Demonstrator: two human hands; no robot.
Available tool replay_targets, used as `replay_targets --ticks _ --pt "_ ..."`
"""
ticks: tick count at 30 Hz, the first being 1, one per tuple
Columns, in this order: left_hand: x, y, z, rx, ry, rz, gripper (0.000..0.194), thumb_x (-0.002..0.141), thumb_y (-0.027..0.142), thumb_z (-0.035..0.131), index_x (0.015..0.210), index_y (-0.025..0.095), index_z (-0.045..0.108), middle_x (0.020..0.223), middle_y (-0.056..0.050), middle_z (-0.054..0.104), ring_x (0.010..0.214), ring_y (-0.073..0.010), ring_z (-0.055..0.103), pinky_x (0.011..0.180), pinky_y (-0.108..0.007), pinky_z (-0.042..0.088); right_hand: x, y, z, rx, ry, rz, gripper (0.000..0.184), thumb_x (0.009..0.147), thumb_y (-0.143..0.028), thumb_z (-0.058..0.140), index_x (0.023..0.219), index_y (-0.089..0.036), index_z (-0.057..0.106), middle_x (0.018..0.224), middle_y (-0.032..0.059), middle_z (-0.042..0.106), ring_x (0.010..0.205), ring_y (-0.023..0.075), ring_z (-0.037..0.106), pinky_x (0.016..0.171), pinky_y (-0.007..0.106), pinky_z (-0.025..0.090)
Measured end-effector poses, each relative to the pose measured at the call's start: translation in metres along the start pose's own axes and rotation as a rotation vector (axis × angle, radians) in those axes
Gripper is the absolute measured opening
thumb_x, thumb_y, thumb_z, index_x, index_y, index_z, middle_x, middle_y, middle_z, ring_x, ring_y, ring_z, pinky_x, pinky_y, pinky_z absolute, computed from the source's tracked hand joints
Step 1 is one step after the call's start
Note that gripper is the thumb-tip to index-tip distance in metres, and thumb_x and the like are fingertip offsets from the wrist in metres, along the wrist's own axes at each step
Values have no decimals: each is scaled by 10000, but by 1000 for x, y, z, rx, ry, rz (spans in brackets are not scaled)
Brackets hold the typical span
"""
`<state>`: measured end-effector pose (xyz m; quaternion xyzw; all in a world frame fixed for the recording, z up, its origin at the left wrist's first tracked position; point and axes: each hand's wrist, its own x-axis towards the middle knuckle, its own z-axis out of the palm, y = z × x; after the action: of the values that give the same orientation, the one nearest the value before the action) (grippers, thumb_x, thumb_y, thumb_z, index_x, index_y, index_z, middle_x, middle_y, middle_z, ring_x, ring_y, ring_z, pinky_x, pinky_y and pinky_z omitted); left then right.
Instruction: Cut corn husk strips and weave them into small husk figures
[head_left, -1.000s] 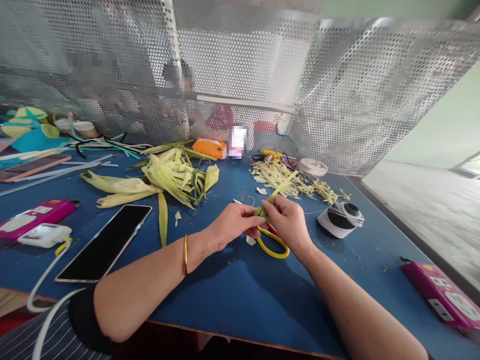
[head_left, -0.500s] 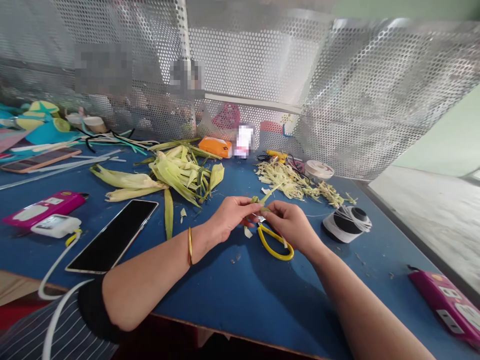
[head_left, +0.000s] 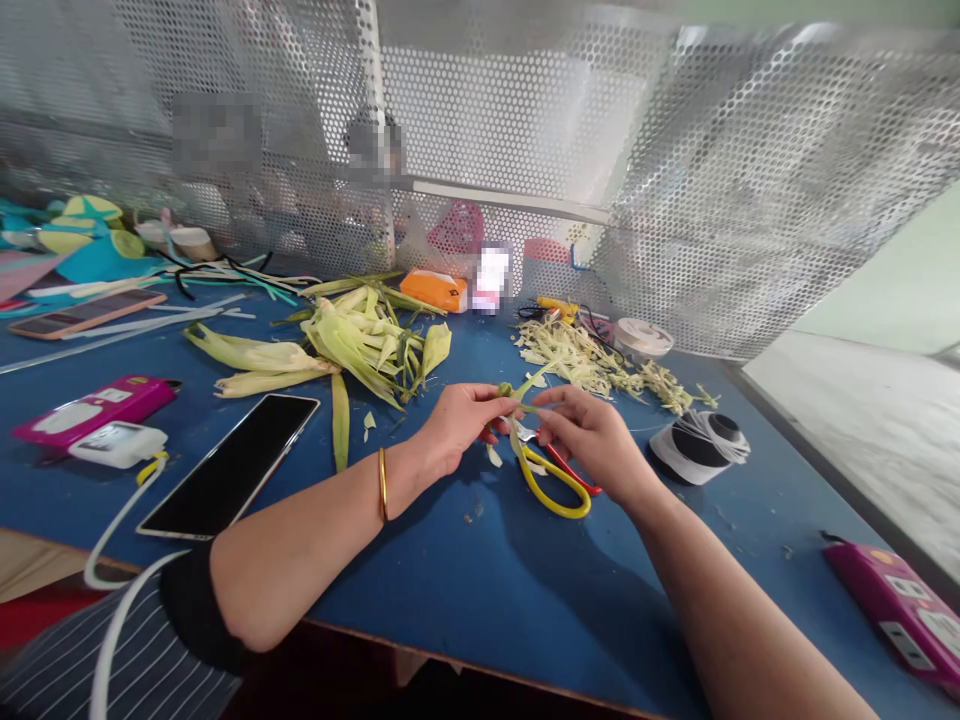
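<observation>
My left hand [head_left: 459, 425] pinches a small folded piece of green corn husk [head_left: 529, 385], and a narrow end of it sticks up to the right. Close beside it, my right hand [head_left: 589, 435] has its thumb and fingers closed on a thin strip of the same husk. Below both hands, a pair of scissors [head_left: 551, 505] with one yellow and one red handle lies on the blue table [head_left: 450, 570]; the husk and fingers partly hide its blades. Small husk scraps [head_left: 493, 456] lie around the scissors.
Corn husks [head_left: 360, 345] are piled at the back left, shredded husk [head_left: 566, 355] at the back right. A thread spool [head_left: 697, 450] stands right of my hands. A black-screened phone [head_left: 232, 465] and a cabled white device [head_left: 118, 443] lie left. Perforated metal sheeting [head_left: 510, 120] rises behind.
My right hand has drawn slightly away from the left, its fingers lifted and more extended. The scissors' red handle now shows beneath it. The view has shifted a little.
</observation>
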<state>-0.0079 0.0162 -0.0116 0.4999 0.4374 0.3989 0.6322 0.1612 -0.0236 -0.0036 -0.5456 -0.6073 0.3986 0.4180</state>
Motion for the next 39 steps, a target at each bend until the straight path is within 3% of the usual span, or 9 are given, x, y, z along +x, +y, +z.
replay_targets --ticks 5,8,11,14,18,22,27,33,39 --pt "-1 1 -2 -15 -34 -25 155 725 263 754 702 123 693 595 1 604 513 -75 515 462 -208 370 -3 -15 -8 504 -129 36 282 809 -409 605 904 -160 696 843 80 735 632 153 652 580 273 515" --pt "-2 3 -2 -43 -60 -56 209 696 304 790 737 118 703 609 -3 613 534 -78 528 470 -206 365 -3 -15 -8 604 -162 24 271 784 -356 646 984 -180 698 966 83 741 746 174 692 701 313 560" --pt "-2 3 -2 -62 -81 -99 247 662 327 818 734 120 704 655 -14 639 546 -78 539 476 -207 370 -2 -9 -4 449 -35 -75 223 792 -361 694 929 -186 700 768 30 709 629 139 646 638 286 540" --pt "-2 2 -1 -38 -79 -124 213 687 305 797 713 114 705 706 -42 671 541 -79 547 469 -215 369 -2 -4 -1 187 201 -210 232 837 -396 660 799 -173 713 546 -31 552 489 94 489 515 240 442" --pt "-2 2 1 17 -65 -115 137 759 233 726 740 99 707 732 -60 686 525 -74 553 455 -209 366 -1 -4 -1 195 365 -309 235 872 -398 610 843 -188 712 646 -11 590 567 105 502 538 237 422" --pt "-2 1 0 30 -81 -93 134 776 239 714 781 105 705 785 -71 708 529 -67 562 448 -194 361 -3 -8 -3 230 266 -244 207 877 -399 596 884 -199 647 615 -43 576 459 81 439 463 222 353" --pt "-2 1 0 40 -71 -65 107 755 217 726 764 117 686 755 -50 700 517 -70 570 416 -182 329 -4 -10 -3 -165 59 -105 377 875 -432 553 585 -193 519 428 -65 445 415 79 358 458 222 303" --pt "-4 3 4 112 -34 -38 79 747 180 716 749 111 680 700 -40 684 492 -75 559 383 -186 309 -5 -6 0 -363 70 -35 320 860 -394 526 610 -197 553 433 -60 485 430 93 399 462 220 308" --pt "-6 -4 7 234 -36 24 55 735 188 707 741 137 688 528 8 612 456 -84 522 390 -192 296 -3 0 7 -378 86 -66 284 873 -383 513 655 -206 556 462 -51 507 442 102 419 452 222 306"
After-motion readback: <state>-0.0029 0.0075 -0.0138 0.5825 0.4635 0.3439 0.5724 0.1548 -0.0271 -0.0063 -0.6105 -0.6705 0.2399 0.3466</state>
